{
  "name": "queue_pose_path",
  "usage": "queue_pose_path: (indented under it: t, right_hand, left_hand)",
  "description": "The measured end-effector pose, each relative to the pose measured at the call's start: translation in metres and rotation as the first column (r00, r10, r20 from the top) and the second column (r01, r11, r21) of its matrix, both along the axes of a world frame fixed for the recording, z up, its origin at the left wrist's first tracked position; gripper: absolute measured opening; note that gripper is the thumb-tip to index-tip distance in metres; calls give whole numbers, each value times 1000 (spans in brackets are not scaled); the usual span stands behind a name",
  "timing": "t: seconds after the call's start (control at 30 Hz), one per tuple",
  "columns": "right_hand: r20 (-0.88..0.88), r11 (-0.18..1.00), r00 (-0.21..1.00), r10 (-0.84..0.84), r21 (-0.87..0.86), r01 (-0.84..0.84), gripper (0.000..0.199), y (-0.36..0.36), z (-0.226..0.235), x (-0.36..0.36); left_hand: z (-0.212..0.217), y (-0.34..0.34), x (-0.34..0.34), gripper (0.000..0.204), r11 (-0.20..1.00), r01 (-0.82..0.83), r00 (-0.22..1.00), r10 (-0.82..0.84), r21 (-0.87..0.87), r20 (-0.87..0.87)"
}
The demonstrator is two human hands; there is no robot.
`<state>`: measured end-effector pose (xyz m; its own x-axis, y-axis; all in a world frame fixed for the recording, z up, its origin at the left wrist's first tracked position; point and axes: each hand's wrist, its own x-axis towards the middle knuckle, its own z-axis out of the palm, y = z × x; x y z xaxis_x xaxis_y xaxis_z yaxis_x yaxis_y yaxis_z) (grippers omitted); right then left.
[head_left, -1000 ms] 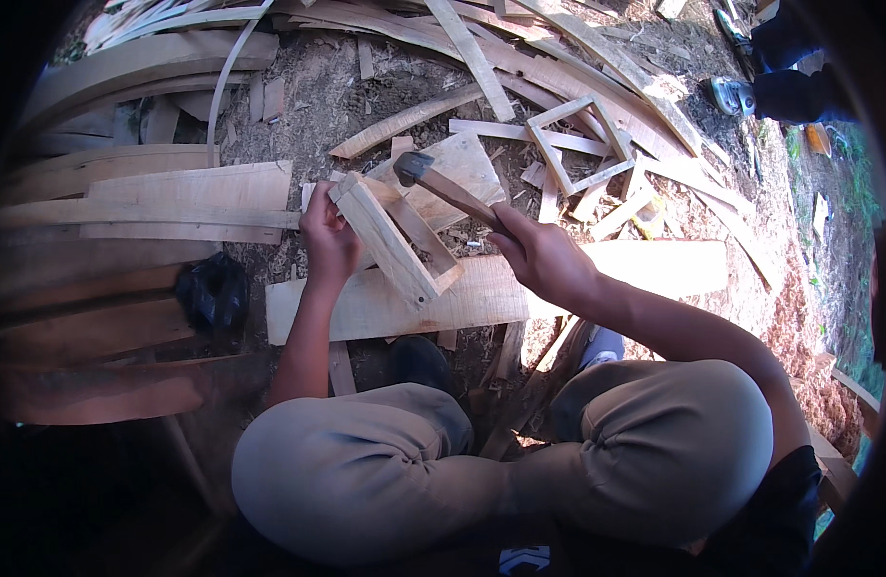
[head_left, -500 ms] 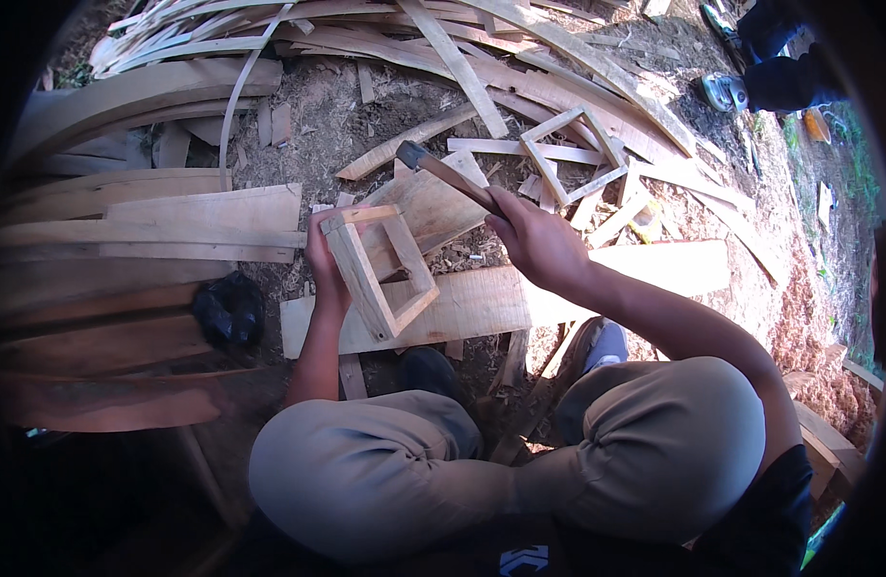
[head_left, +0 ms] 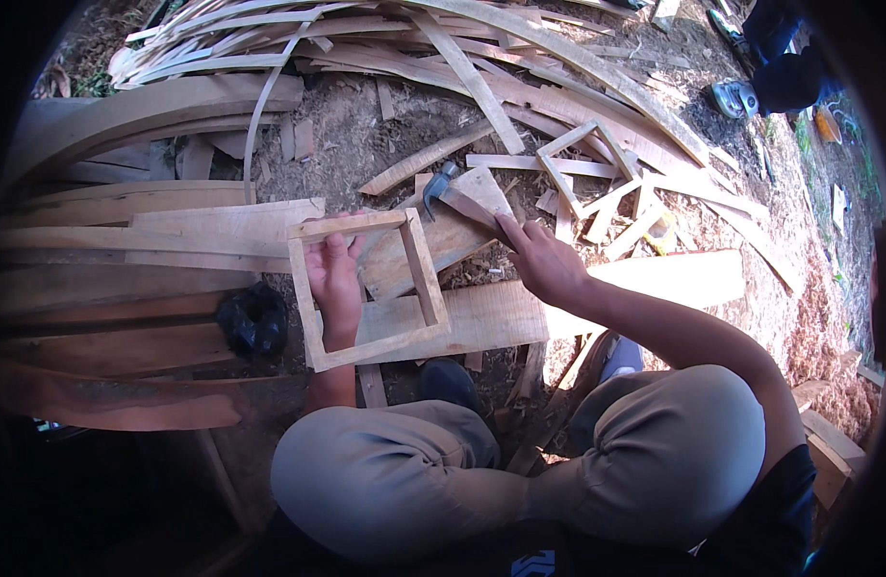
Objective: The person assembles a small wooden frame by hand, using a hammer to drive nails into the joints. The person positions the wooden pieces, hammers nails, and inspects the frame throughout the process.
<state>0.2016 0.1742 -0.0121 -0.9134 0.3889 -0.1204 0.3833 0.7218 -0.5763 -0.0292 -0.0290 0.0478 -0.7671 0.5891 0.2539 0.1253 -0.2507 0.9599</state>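
Observation:
In my left hand (head_left: 335, 279) is a rectangular wooden frame (head_left: 426, 267), raised and tilted above the plank in front of my knees. The fingers grip its far bar, and the palm shows through the opening. My right hand (head_left: 547, 262) is closed round the wooden handle of a claw hammer (head_left: 470, 208). The hammer's metal head points up and left, over a broad board (head_left: 397, 252) lying on the ground. Below both hands a long plank (head_left: 496, 315) lies crosswise.
A second wooden frame (head_left: 562, 179) lies beyond my right hand among offcuts. Long thin strips (head_left: 366, 60) are heaped at the back. Stacked boards (head_left: 145, 288) fill the left side, with a black plastic bag (head_left: 252, 317) beside them. Another person's foot (head_left: 734, 98) is at the far right.
My left hand has turned the frame so its opening faces me more fully. The hammer has rotated in my right hand, and its claw now shows.

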Motion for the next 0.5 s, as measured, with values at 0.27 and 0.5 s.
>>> queue_pose_path:
  t: [0.27, 0.5]
  right_hand:
    - [-312, 948, 943, -114, -318, 9, 45, 13, 41, -16]
    - [-132, 316, 991, -32, -942, -115, 65, 3, 72, -27]
  left_hand:
    - [8, 5, 17, 27, 997, 17, 997, -23, 78, 71]
    - [10, 10, 32, 28, 994, 85, 996, -85, 66, 7]
